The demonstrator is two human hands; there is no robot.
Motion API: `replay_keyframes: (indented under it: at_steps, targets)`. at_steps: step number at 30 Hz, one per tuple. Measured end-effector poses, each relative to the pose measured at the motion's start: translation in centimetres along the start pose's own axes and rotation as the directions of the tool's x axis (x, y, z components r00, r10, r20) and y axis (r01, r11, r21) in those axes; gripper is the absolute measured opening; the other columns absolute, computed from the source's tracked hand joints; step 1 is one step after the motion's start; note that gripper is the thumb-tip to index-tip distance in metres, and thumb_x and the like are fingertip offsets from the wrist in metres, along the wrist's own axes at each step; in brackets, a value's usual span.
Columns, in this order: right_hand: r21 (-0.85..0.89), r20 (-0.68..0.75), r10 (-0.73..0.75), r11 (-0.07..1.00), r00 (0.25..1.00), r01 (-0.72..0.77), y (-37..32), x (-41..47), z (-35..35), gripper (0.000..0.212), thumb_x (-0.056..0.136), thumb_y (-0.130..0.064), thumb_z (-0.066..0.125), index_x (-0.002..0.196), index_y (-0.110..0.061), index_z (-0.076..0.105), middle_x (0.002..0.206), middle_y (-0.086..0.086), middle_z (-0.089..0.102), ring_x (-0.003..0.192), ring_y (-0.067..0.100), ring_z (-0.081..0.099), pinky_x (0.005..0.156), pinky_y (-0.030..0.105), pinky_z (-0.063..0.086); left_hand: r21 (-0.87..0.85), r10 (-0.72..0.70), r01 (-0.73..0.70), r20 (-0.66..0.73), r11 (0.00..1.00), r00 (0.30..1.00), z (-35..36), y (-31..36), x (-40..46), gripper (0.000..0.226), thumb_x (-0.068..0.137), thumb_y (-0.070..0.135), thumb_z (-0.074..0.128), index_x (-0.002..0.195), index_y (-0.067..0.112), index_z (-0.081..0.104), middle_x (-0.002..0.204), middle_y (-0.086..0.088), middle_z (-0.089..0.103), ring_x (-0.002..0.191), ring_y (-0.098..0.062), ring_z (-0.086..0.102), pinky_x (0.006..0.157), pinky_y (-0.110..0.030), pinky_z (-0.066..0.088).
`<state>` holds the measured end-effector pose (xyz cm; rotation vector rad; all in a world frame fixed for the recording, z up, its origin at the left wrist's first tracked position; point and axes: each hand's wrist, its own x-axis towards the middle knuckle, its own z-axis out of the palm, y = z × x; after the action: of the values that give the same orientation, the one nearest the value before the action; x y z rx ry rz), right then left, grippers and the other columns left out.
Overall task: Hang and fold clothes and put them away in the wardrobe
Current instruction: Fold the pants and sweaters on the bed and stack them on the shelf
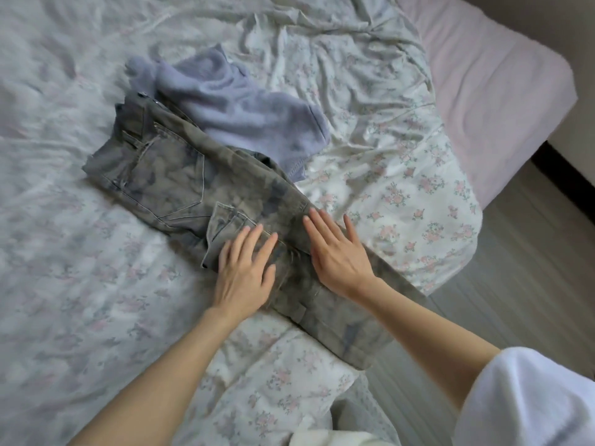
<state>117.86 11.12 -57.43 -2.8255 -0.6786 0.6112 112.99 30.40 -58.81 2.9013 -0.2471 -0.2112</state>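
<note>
Left hand (246, 268) and right hand (338, 252): we see both laid flat, fingers straight and slightly spread, palms pressing side by side on the camouflage trousers (167, 185), gripping nothing. The trousers lie lengthwise across the floral bedsheet (402, 175), leg ends overhanging the bed's near edge. A lilac fleece garment (238, 107) lies crumpled beyond, touching the waistband.

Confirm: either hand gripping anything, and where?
Nothing is gripped. The left hand and right hand lie flat, fingers straight, on the thigh part of the camouflage trousers on the bed.
</note>
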Motion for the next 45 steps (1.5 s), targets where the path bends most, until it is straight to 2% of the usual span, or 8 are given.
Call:
replay_keyframes:
  at_steps: [12, 17, 21, 24, 32, 38, 42, 45]
  targets:
    - [-0.013, -0.074, 0.237, 0.971, 0.969, -0.238, -8.5, 15.6, -2.1, 0.061, 0.099, -0.032, 0.019, 0.148, -0.008, -0.008, 0.157, 0.007, -0.009, 0.145, 0.018, -0.011, 0.114, 0.046, -0.012, -0.346, -0.569, 0.516, -0.064, 0.783, 0.820, -1.5, -15.5, 7.3, 0.069, 0.092, 0.045, 0.036, 0.150, 0.018, 0.009, 0.158, -0.010, -0.002, 0.145, -0.029, -0.005, 0.114, -0.052, 0.002]
    - [-0.163, -0.171, -0.145, 0.980, 0.975, 0.117, -12.8, 19.7, -3.2, 0.057, 0.090, -0.026, 0.028, 0.144, -0.010, 0.032, 0.152, 0.010, 0.027, 0.142, 0.026, 0.023, 0.112, 0.055, 0.014, -0.730, -0.864, 0.646, 0.159, 0.222, 0.477, -2.3, -23.2, 8.2, 0.101, 0.073, 0.036, 0.075, 0.149, 0.012, 0.013, 0.152, -0.014, 0.027, 0.138, -0.027, 0.028, 0.114, -0.043, 0.024]
    - [-0.320, 0.055, -0.144, 0.935, 0.988, 0.154, -14.5, 22.3, -2.8, 0.059, 0.098, -0.037, 0.022, 0.150, -0.015, 0.006, 0.158, 0.004, -0.003, 0.145, 0.023, -0.007, 0.114, 0.050, -0.009, -0.880, -0.797, 0.365, 0.446, -0.305, 0.408, -3.2, -28.8, 9.6, 0.113, 0.032, 0.044, 0.089, 0.131, 0.016, 0.042, 0.129, -0.006, 0.058, 0.114, -0.022, 0.058, 0.099, -0.048, 0.046]
    - [-0.300, 0.068, -0.091, 0.948, 0.994, 0.107, -14.7, 22.8, -3.0, 0.061, 0.099, -0.036, 0.024, 0.150, -0.018, -0.003, 0.157, 0.000, -0.013, 0.144, 0.020, -0.016, 0.112, 0.047, -0.015, -0.874, -0.691, 0.189, 0.472, -0.447, 0.547, -5.3, -29.2, 10.3, 0.056, 0.062, 0.015, 0.083, 0.113, 0.009, 0.060, 0.110, -0.010, 0.068, 0.099, -0.022, 0.066, 0.096, -0.049, 0.048]
    - [0.545, -0.268, 0.263, 0.835, 0.927, -0.080, -13.9, 19.2, -5.0, 0.041, 0.091, -0.014, 0.039, 0.128, -0.006, 0.054, 0.139, 0.011, 0.047, 0.134, 0.027, 0.035, 0.112, 0.031, 0.021, -0.972, -0.733, 0.128, 0.231, -0.195, 0.640, -10.5, -24.5, 10.3, 0.018, 0.068, 0.018, 0.077, 0.084, 0.017, 0.070, 0.087, 0.006, 0.073, 0.093, -0.016, 0.067, 0.092, -0.038, 0.051]
    - [-0.085, -0.062, -0.339, 0.939, 0.939, 0.334, -12.3, 11.7, -2.7, 0.044, 0.084, -0.030, 0.038, 0.120, -0.023, 0.061, 0.127, 0.001, 0.059, 0.128, 0.024, 0.047, 0.108, 0.049, 0.021, -0.993, -0.705, 0.115, 0.066, 0.023, 0.706, -11.8, -20.6, 8.2, 0.011, 0.077, 0.020, 0.073, 0.085, 0.026, 0.067, 0.084, 0.019, 0.069, 0.083, 0.005, 0.065, 0.080, -0.019, 0.049]
    - [-0.269, 0.292, -0.147, 0.935, 0.945, 0.229, -9.8, 7.9, -1.5, 0.045, 0.079, -0.036, 0.033, 0.103, -0.036, 0.071, 0.120, -0.003, 0.064, 0.123, 0.020, 0.053, 0.109, 0.046, 0.009, -0.985, -0.720, 0.127, 0.002, 0.120, 0.694, -12.6, -19.1, 7.0, 0.014, 0.085, 0.010, 0.066, 0.096, 0.018, 0.064, 0.089, 0.010, 0.065, 0.076, 0.010, 0.062, 0.072, -0.007, 0.047]
    - [-0.168, 0.335, -0.132, 0.966, 0.933, 0.197, -8.9, 6.8, -1.6, 0.045, 0.096, -0.026, 0.030, 0.139, -0.028, 0.043, 0.152, -0.005, 0.028, 0.145, 0.020, 0.008, 0.115, 0.045, -0.004, -0.970, -0.695, 0.153, -0.021, 0.188, 0.719, -12.6, -18.2, 5.8, 0.016, 0.085, 0.013, 0.067, 0.100, 0.016, 0.065, 0.093, 0.008, 0.066, 0.091, -0.007, 0.064, 0.079, -0.013, 0.048]
